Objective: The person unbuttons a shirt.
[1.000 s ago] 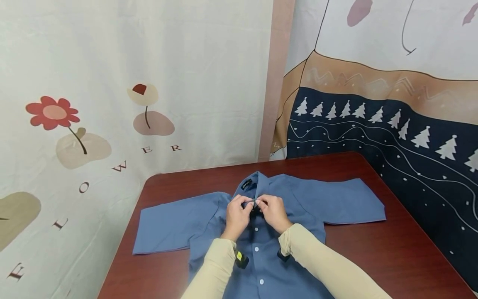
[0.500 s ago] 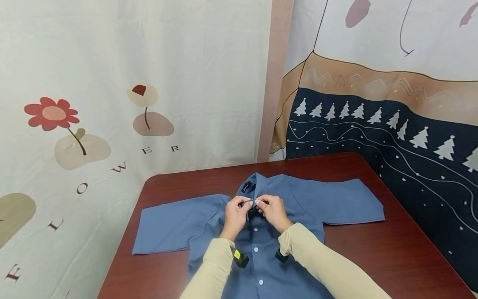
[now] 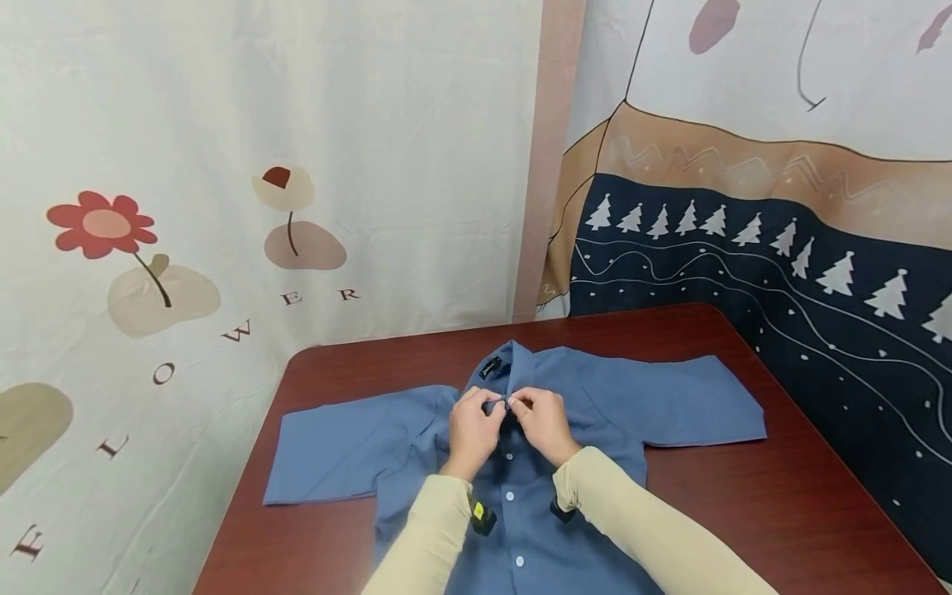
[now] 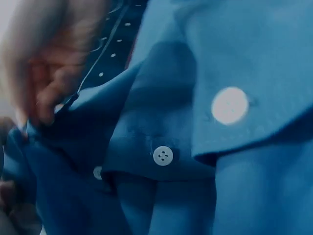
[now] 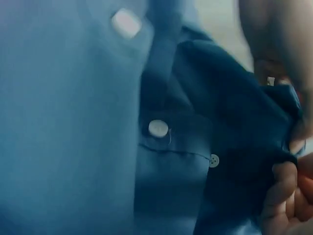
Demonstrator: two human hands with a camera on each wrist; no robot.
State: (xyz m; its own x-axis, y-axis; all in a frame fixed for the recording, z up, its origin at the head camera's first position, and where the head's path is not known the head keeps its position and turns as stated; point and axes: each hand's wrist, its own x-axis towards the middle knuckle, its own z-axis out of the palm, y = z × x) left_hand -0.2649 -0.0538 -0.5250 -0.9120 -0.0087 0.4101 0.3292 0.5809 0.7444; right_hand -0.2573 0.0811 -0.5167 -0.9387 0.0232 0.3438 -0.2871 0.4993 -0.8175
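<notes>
A blue shirt (image 3: 335,442) lies front up, with white buttons down its front. My left hand (image 3: 472,430) pinches the front edge of the shirt just below the collar (image 3: 523,364). Close against it, my right hand (image 3: 545,423) pinches the same part from the other side; the fingertips nearly meet. The cloth between them is lifted, and what lies under the fingertips is hidden. In the left wrist view a fastened button (image 4: 230,105) and another button (image 4: 163,155) show on the placket. The right wrist view shows a small button (image 5: 213,160) near the raised edge.
The shirt lies on a dark red-brown table (image 3: 744,504), both sleeves spread out sideways. A pale curtain (image 3: 416,165) with printed flowers hangs behind, and a dark panel with printed trees (image 3: 669,264) hangs at the right. Small black devices (image 3: 483,519) sit at the wrists.
Both hands stay at the collar, pinching the cloth. The fingertips and the left wrist shift only slightly, and the collar lifts a little from half a second ago.
</notes>
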